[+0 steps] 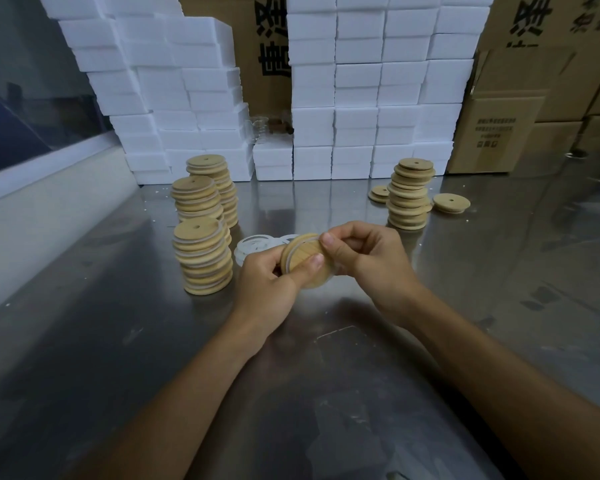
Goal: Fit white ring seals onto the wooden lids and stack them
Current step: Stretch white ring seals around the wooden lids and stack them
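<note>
Left hand, right hand both grip wooden lid; white ring seal (rim only) partly hidden.

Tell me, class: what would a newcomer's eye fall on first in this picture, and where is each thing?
First, the two hands at the centre: the left hand and right hand grip one wooden lid with a white ring seal around its edge, above the steel table. Next, the stacks of lids to the left and a taller stack to the right. Behind rises a wall of white foam boxes.
</note>
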A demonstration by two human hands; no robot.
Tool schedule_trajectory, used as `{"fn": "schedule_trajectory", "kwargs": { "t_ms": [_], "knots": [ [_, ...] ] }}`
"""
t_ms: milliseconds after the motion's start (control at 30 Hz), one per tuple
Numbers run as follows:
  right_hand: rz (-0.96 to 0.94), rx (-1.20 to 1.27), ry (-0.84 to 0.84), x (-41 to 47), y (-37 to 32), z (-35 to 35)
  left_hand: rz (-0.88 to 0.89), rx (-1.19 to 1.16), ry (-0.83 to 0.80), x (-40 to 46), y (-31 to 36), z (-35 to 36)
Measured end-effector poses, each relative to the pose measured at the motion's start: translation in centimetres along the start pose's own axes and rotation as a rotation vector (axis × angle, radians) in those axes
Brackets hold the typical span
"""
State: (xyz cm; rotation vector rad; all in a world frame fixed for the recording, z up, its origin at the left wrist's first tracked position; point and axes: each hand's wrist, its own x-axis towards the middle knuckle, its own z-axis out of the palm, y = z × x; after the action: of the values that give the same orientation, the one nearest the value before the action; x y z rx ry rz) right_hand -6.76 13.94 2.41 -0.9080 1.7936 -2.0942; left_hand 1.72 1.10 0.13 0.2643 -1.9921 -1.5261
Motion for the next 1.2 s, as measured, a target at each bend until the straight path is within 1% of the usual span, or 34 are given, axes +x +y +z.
{"fn": "schedule_trajectory", "kwargs": {
  "t_ms": [100, 233, 433, 500, 667, 733, 800, 867, 933, 1033, 1100, 1200],
  "knots": [
    [0.074, 0.069, 0.023, 0.1, 0.3, 0.1, -0.069, -0.077, 0.012, 0.0, 0.1, 0.2],
    [0.148, 0.201, 0.004, 0.1, 0.3, 0.0, -0.130, -0.151, 0.028, 0.0, 0.1, 0.3],
    [0.239, 0.286, -0.056, 0.3, 0.0, -0.7, -0.182, -0.209, -0.002, -0.2, 0.4, 0.6],
    [0.238, 0.287, -0.053, 0.2, 0.0, -0.5, -0.215, -0.252, 0.011, -0.2, 0.5, 0.7],
    [0.187, 0.189, -0.029, 0.1, 0.0, -0.2, -0.281, -0.330, 0.037, -0.2, 0.8, 0.8],
    [0.189, 0.118, -0.007, 0.0, 0.2, -0.2, -0.254, -0.289, 0.046, -0.3, 0.7, 0.9],
    [0.141, 0.022, 0.035, 0.0, 0.4, -0.2, -0.209, -0.218, 0.051, -0.5, 0.6, 0.9],
    [0.004, -0.116, 0.066, 0.0, 0.4, -0.2, -0.141, -0.124, 0.039, -0.5, 0.6, 0.9],
    [-0.137, -0.239, 0.057, 0.0, 0.2, -0.3, -0.051, -0.014, 0.020, -0.4, 0.8, 0.6],
    [-0.229, -0.422, 0.001, 0.0, 0.0, -0.5, 0.058, 0.136, -0.008, -0.2, 0.9, 0.1],
    [-0.231, -0.432, -0.009, -0.1, -0.1, -0.5, 0.088, 0.186, -0.017, -0.2, 1.0, 0.0],
    [-0.177, -0.315, 0.028, 0.0, -0.2, -0.4, 0.102, 0.144, 0.020, -0.3, 1.1, 0.1]
  ]
}}
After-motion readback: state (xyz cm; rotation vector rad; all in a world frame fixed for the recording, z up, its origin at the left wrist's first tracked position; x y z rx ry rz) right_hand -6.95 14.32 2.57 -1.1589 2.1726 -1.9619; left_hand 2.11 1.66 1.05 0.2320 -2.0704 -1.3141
